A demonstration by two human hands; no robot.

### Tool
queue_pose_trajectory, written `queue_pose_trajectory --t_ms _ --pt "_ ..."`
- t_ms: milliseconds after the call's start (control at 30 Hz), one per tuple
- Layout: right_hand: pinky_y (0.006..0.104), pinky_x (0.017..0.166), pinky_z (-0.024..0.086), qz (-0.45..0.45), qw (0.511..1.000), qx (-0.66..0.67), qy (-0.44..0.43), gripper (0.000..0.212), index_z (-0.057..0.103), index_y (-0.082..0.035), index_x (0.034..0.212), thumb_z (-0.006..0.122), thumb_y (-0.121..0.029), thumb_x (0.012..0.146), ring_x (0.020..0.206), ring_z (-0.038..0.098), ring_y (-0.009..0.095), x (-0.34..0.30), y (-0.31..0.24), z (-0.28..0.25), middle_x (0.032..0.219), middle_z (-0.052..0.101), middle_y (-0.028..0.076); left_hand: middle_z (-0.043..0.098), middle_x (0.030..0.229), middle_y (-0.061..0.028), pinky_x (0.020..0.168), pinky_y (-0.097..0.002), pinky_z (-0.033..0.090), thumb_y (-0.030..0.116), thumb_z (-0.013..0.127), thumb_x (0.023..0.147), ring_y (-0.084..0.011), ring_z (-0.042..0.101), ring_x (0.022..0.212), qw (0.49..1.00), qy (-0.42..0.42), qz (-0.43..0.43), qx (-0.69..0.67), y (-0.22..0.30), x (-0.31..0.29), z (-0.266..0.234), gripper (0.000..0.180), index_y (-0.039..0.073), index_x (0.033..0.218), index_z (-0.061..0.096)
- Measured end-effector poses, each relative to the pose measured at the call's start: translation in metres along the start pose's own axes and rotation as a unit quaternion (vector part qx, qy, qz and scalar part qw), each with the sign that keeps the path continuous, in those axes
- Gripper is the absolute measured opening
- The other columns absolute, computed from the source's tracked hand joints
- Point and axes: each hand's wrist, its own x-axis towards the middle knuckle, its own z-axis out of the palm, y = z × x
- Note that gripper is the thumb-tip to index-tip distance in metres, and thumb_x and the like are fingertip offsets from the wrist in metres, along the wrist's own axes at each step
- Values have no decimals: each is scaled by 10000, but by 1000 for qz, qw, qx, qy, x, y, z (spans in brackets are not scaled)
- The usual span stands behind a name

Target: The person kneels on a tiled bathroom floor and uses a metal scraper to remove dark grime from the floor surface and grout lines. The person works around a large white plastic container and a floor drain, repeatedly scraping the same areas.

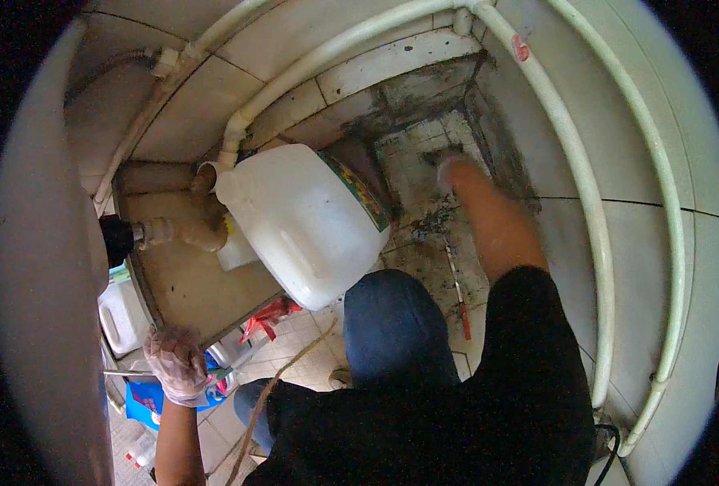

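Note:
My left hand [176, 366], in a clear plastic glove, is closed at the front corner of a brownish shelf [202, 296] with a metal rim. My right arm reaches into the far corner, where my gloved right hand [452, 172] is low over the dirty tiled floor [428, 134]. Its fingers look closed around something dark that is too small and blurred to name. Black debris [432, 227] lies on the tiles below that hand. A large white plastic jug [303, 219] with a green label rests tilted on the shelf, left of my right arm.
White pipes [574, 154] run along the tiled walls at the back and right. A brown drain pipe [202, 235] stands over the shelf. A thin red-and-white stick [459, 287] lies on the floor. A red plastic bag [269, 318] and a blue bag [142, 402] are below the shelf.

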Motion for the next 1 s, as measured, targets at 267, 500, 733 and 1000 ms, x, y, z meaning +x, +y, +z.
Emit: queue_pose_trajectory --t_ms 267,500,733,1000 --pt "482 966 552 -25 969 -190 -158 381 699 -65 1235 657 -295 933 1243 610 355 -191 -14 16 1350 626 172 657 1083 -84 1029 -553 418 222 563 872 -324 604 1079 1000 -7 1 0 3 -10 -46 219 129 1029 684" --pt "443 970 566 31 996 -80 7 328 707 -37 1199 695 -200 915 1158 680 333 -110 -36 -64 1276 695 156 661 1072 -96 983 -551 441 215 551 865 -330 610 1050 1000 -10 -6 -14 13 -20 -35 227 132 1030 683" --pt "463 1065 497 78 992 21 -99 520 595 -54 1397 686 -204 907 1289 589 349 -84 -5 7 1449 580 156 658 1030 -105 932 -553 454 204 577 819 -333 614 1007 1000 -2 -13 12 13 -15 -41 220 124 1003 665" --pt "450 964 555 -4 989 -149 14 421 717 -38 1205 773 -225 832 1170 660 353 -173 -35 15 1286 678 174 646 1037 -131 960 -555 455 181 595 791 -343 601 1039 999 38 29 21 4 -15 -52 233 104 997 672"
